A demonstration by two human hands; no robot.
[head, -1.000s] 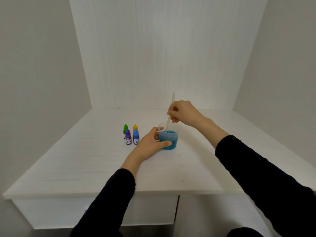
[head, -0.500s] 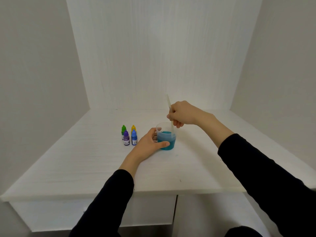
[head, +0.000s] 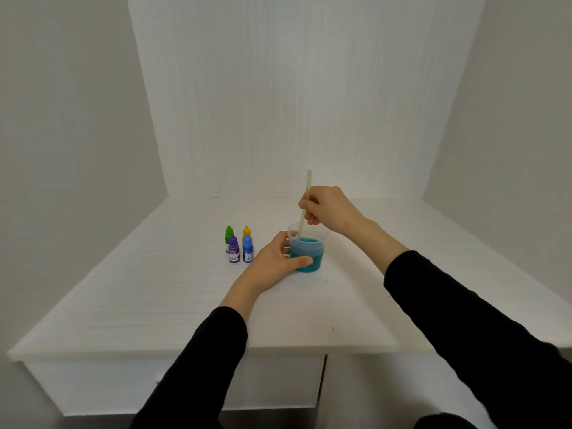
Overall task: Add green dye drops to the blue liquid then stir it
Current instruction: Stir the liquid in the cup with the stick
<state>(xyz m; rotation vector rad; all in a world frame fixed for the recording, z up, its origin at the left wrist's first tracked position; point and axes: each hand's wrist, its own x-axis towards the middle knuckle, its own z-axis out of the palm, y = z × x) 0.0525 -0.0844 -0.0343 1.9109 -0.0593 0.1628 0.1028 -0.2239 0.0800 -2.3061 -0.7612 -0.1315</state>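
Blue-teal liquid (head: 306, 253) is filling a clear cup (head: 322, 235); a pale cream stick (head: 306, 193) is dipping in. At its nine o'clock, four bottles are standing — green (head: 229, 235), yellow (head: 246, 232), purple (head: 234, 249), blue (head: 248, 248) — on a white streaked table (head: 154, 289). Black sleeves (head: 464, 320) are showing.

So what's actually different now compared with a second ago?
Only the stick moved: the right hand swung its top from leaning right, to leaning left, and back to near upright, stirring the blue liquid. The left hand kept its grip on the cup, and the four small dye bottles stayed put on the table.
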